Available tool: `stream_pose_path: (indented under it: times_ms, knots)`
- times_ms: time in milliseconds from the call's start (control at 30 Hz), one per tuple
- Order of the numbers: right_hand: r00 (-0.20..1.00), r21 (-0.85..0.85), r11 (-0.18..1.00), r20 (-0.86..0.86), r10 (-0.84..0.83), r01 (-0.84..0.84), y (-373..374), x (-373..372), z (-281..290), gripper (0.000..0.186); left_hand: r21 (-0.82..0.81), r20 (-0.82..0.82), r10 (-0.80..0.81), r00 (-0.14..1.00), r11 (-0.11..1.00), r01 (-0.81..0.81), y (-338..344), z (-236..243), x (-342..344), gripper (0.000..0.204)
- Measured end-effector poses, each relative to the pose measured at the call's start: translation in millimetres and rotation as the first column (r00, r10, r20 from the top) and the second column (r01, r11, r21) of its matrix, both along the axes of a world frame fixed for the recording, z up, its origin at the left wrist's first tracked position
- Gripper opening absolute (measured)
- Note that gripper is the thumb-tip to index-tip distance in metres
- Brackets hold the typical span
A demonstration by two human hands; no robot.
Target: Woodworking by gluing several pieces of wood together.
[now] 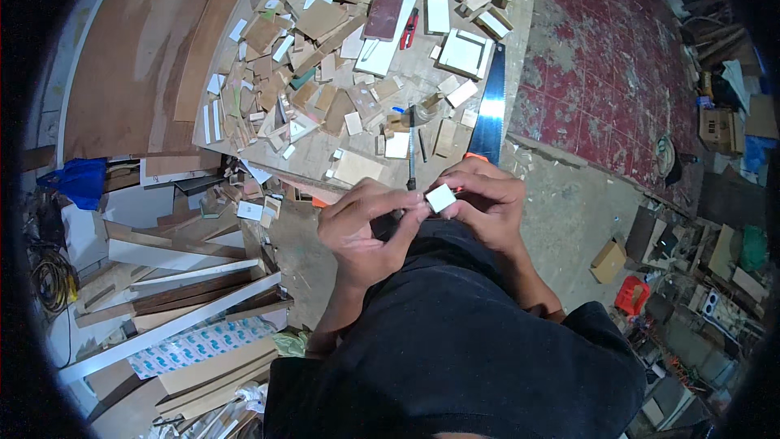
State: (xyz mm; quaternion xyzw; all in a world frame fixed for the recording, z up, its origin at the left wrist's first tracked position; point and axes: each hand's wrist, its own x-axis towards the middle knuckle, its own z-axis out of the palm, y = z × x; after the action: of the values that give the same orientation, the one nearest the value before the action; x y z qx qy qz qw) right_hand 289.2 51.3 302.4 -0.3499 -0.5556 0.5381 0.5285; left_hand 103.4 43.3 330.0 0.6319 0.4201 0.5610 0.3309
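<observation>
One small block (441, 198) being handled: step looks like close checking, next move likely calls for steady pinch. Left hand (367, 226) gripping block's near side, thumb and forefinger. Block held up before black shirt (479, 317): white squarish face, shadowed side. Right hand (491, 202) pinching opposite side (reddish bit (458, 189) there, too small to tell).

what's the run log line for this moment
left hand: pinching white-faced block | right hand: pinching same block | saw: on table | wood pieces: scattered there
</observation>
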Motion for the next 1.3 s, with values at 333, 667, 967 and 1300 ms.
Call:
stream_pose_path:
  times_ms: [333, 667, 967, 1300]
  knots:
    - [0.988, -0.115, 0.984, -0.085, 0.130, -0.139, 10, 45, -37, 0.028, -0.161, -0.225, -0.073, 0.972, 0.986, 0.037, 8, -11, 43, 0.033]
    - [0.977, -0.417, 0.898, 0.205, -0.057, 0.140, 58, 53, -79, 0.024, -0.735, 0.675, 0.457, 0.579, 0.486, 0.473, 7, -44, 28, 0.027]
    - [0.460, 0.092, 0.985, 0.876, -0.149, 0.144, 139, 19, -186, 0.042, -0.678, 0.708, 0.642, 0.294, 0.504, 0.535, 4, -11, 14, 0.024]
    - [0.511, 0.078, 0.983, 0.846, -0.154, 0.168, 142, 12, -232, 0.046, -0.561, 0.749, 0.338, 0.570, 0.781, 0.275, -11, -16, -16, 0.030]
